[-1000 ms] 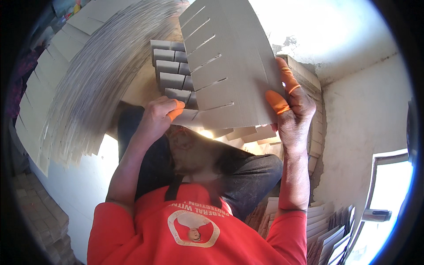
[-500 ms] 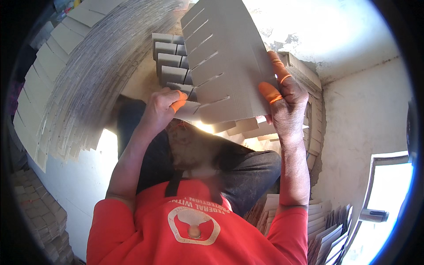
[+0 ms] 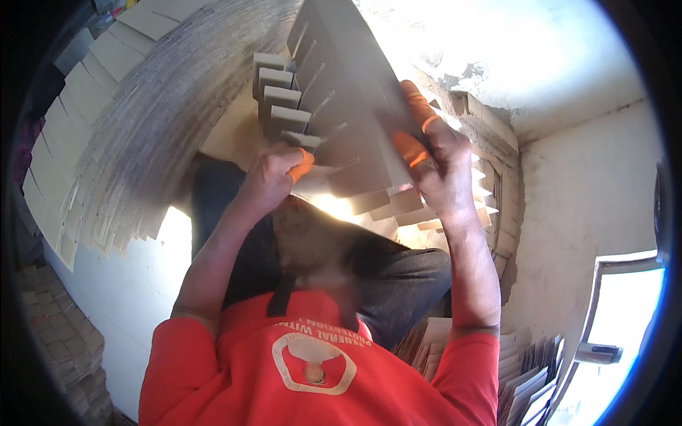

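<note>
At the far left, a heap of small brown-grey cardboard pieces lies low beside a pale wall. Above it, flat pale-grey slotted cardboard sheets overlap along the outer side of a long, curved bank of tightly packed grey cardboard. Nearer the middle, the left hand, with orange covers on its fingertips, has its fingers pinched closed on the near end of a narrow grey cardboard strip; blur there makes it hard to tell how far the strip sits in its slot. Just beyond, a row of short upright grey cardboard flaps runs along the left edge of a large tilted grey cardboard sheet with parallel slots, raised above the person's dark trousers. The right hand grips this sheet's right edge, orange-covered thumb across its face. Farther right, cardboard stacks stand against the wall, and thin cardboard sheets lean together below, near a bright framed opening.
</note>
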The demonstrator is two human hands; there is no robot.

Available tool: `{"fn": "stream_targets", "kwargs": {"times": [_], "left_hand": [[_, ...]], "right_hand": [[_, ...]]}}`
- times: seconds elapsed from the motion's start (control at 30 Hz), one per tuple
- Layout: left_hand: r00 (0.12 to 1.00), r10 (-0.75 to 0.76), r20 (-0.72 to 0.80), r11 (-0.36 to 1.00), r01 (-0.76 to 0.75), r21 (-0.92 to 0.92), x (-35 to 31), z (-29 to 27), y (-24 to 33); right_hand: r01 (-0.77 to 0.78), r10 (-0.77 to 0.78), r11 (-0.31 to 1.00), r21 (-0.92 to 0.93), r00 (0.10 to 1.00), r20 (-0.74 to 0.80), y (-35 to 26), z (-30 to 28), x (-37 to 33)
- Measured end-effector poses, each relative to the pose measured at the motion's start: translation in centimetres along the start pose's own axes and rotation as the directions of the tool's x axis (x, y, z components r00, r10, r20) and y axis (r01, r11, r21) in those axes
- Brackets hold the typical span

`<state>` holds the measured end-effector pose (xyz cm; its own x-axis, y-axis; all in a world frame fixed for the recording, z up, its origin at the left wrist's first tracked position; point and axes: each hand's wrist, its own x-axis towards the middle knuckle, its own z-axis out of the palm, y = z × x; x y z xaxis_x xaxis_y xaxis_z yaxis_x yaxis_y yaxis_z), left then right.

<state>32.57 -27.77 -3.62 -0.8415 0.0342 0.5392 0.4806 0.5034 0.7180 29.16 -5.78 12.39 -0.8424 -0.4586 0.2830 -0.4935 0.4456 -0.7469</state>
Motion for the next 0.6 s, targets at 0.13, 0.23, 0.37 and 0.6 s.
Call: {"fn": "stream_targets", "kwargs": {"times": [0.13, 0.23, 0.37, 0.6], "left_hand": [[1.0, -0.004, -0.026, 0.998, 0.002, -0.07, -0.2, 0.4, 0.2], [0.999, -0.032, 0.012, 0.999, 0.032, -0.044, -0.1, -0.1, 0.2], [0.999, -0.012, 0.036, 1.0, 0.013, -0.014, 0.0, -0.3, 0.3], [1.0, 0.007, -0.015, 0.998, -0.008, -0.055, 0.3, 0.4, 0.4]], "right_hand": [[0.182, -0.196, 0.97, -0.164, 0.978, -0.071, 0.9, 0.0, -0.4], [0.151, -0.156, 0.967, -0.207, 0.988, -0.005, 1.4, 0.5, -0.4], [0.025, -0.023, 0.998, -0.056, 0.999, 0.04, 3.1, 2.4, 0.0], [0.082, -0.04, 0.963, -0.258, 0.986, 0.163, 5.9, 5.1, -0.3]]}}
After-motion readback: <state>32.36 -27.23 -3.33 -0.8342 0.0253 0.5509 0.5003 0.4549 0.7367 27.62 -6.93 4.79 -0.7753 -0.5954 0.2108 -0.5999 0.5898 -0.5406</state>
